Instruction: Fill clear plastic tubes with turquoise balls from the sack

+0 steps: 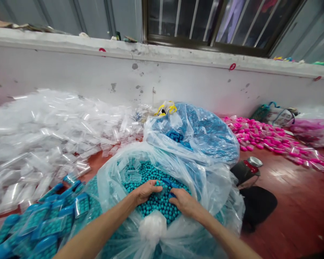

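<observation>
A big clear plastic bag (pixel 110 172) gapes in front of me, full of small round teal beads (pixel 151 172). Both hands work just above the beads. My left hand (pixel 147 190) is closed, thumb against fingers, on a small clear plastic container (pixel 161 194) whose outline barely stands out from the beads behind it. From the right, my right hand (pixel 185 201) pinches a blue cap (pixel 169 182) close to the container's upper end; whether they touch I cannot tell. Several empty clear containers (pixel 135 177) lie on the beads at the bag's far left.
Bead-filled containers with blue caps (pixel 50 226) lie at left, before a large heap of empty clear containers (pixel 37 133). Beyond my bag sits a bag of blue caps (pixel 205 126). Pink-capped items (pixel 259 136) and a silver-lidded jar (pixel 253 163) are on the red floor (pixel 294 205).
</observation>
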The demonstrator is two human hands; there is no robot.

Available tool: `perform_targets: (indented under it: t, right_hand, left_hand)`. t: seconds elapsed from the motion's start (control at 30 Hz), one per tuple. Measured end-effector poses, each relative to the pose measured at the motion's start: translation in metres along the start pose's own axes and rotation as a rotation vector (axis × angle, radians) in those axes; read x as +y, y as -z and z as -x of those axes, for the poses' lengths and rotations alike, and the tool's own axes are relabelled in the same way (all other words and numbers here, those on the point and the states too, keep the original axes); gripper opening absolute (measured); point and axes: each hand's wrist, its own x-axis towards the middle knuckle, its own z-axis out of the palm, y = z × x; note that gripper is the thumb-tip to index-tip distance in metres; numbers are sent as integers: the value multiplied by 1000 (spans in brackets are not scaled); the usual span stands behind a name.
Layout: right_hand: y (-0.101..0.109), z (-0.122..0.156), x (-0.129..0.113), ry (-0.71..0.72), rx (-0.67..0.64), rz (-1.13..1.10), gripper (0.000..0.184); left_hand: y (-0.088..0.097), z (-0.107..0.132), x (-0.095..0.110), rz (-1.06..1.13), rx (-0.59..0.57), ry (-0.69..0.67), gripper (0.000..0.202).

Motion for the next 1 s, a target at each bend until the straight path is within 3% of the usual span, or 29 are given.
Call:
perform_targets:
  t: [0.1, 0.2, 0.33, 0.47, 0.57, 0.67, 0.77, 0.93, 1.0]
  right_hand:
    - [10, -5, -9, -50, 101, -82, 28]
    - [18, -10, -21, 3, 171, -169, 38]
    - [15, -11, -26, 112, 114, -33, 40]
    - [13, -9, -16, 56, 43, 116, 33]
    - [15, -10, -16, 8, 127, -44, 36]
    - [15, -12, -23, 8, 108, -329, 34]
    - [10, -14, -29, 38, 109, -505, 27]
    - [0, -16, -29, -33, 70, -644, 28]
    - [-2, -15, -30, -37, 127, -626, 32]
  left_hand:
    - [-3, 5, 3, 29, 42, -26, 32]
    - [-5, 6, 4, -67, 111, -124, 30]
    - [-5, 8, 4, -273, 216, -211, 26]
    - [-4, 17, 3, -266, 221, -103, 36]
    - [-5, 23, 2, -92, 170, -79, 51]
    - [-7, 25, 1, 52, 134, -65, 67]
    - [-11, 27, -2, 74, 99, -74, 70]
    - [-20, 28, -9, -1, 197, -154, 71]
    - [-24, 28, -9, -10, 246, -156, 76]
